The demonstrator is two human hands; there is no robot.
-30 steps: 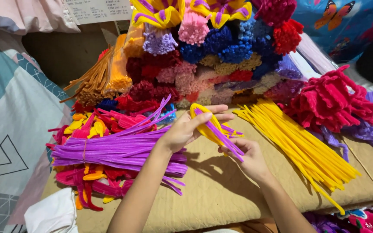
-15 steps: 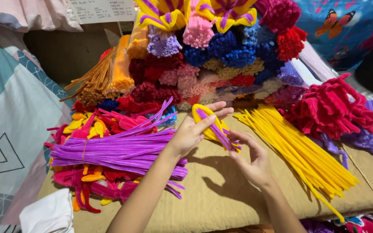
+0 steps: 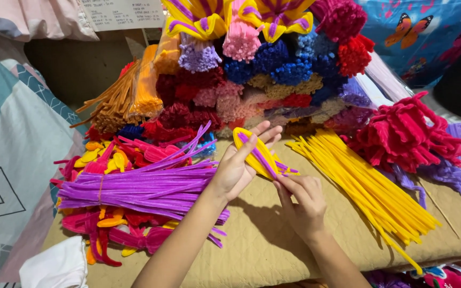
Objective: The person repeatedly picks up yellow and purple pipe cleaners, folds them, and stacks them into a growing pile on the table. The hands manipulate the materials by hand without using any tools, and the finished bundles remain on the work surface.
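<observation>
Around the hands, heaps of craft stems on a tan quilted mat [image 3: 273, 250]: a bundle of purple stems [image 3: 145, 186] lying crosswise at the left, loose yellow stems [image 3: 369, 186] fanned out at the right, a crumpled red-pink pile [image 3: 406, 133] beyond those, orange stems [image 3: 129, 96] at the back left, and a tall stack of fuzzy balls [image 3: 273, 69] in blue, red, pink and lilac straight behind. Nothing between camera and hands; only the purple bundle close against the left forearm. At the middle, just above the mat, a yellow petal loop [image 3: 254, 152] with a purple stem [image 3: 262, 160] running down its centre, long axis slanting from upper left to lower right, rounded tip pointing up toward the stack, loose ends trailing down to the right. Left hand [image 3: 238, 168] palm up under the loop, fingers spread and stretched out along its back, thumb lying on its face. Right hand [image 3: 302, 200] below, knuckles up, fingertips [image 3: 284, 184] pinching the lower end where the stems meet. Both forearms rising from the bottom edge.
</observation>
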